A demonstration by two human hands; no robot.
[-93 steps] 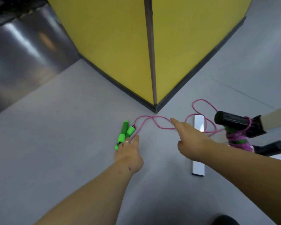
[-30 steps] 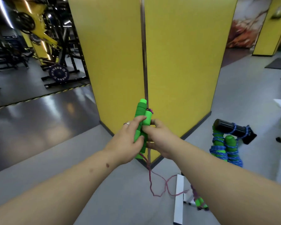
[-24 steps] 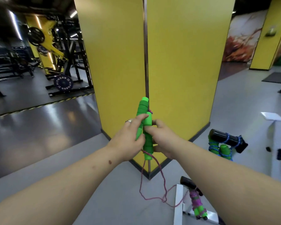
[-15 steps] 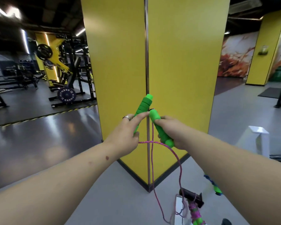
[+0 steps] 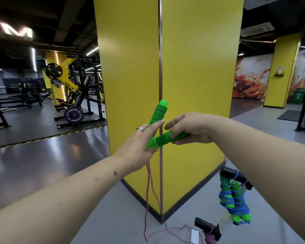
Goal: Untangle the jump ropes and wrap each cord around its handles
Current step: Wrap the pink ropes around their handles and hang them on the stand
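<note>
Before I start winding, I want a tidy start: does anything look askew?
Yes. The two green handles are crossed in a V: the left hand holds one handle nearly upright, the right hand holds the other slanted across its base. The pink cord hangs loose to the floor, unwound.

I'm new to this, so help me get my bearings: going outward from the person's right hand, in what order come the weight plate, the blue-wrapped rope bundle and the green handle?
1. Green handle, gripped in the right hand.
2. Blue-wrapped rope bundle, hanging lower right.
3. Weight plate, far left, on the rack.
</note>
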